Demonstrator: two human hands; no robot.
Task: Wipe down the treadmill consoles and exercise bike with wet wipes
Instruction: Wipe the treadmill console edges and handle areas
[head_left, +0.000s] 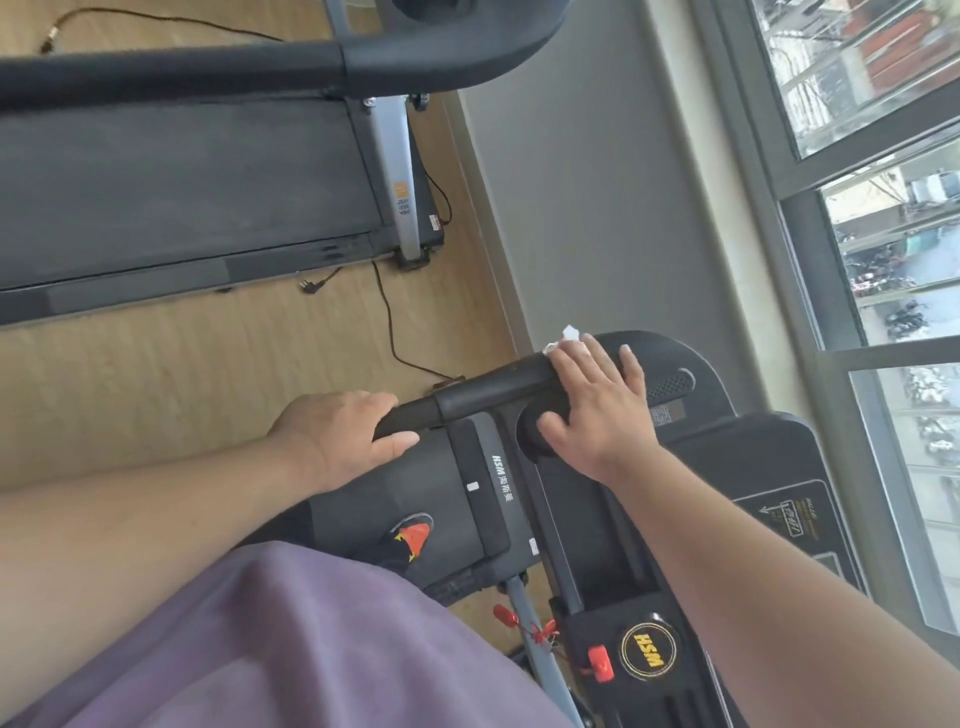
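The right hand (597, 400) lies flat, fingers spread, pressing a white wet wipe (563, 338) onto the top of the handrail (498, 387) where it joins the console (675, 384); only a corner of the wipe shows, at the hand's 11 o'clock. The left hand (343, 431) is curled round the rail's narrower end, at 9 o'clock from the right hand.

To do this step well, I would keep the palm's weight on the wipe and draw it along the rail toward the left hand. The wrist should roll so the underside gets wiped too, and that left grip steadies the body.

"WSH" reads in white on the side rail (496, 467) beside some characters. It appears again in a gold ring on the round badge (649, 652) at 6 o'clock. The panel lettering is too small to read.
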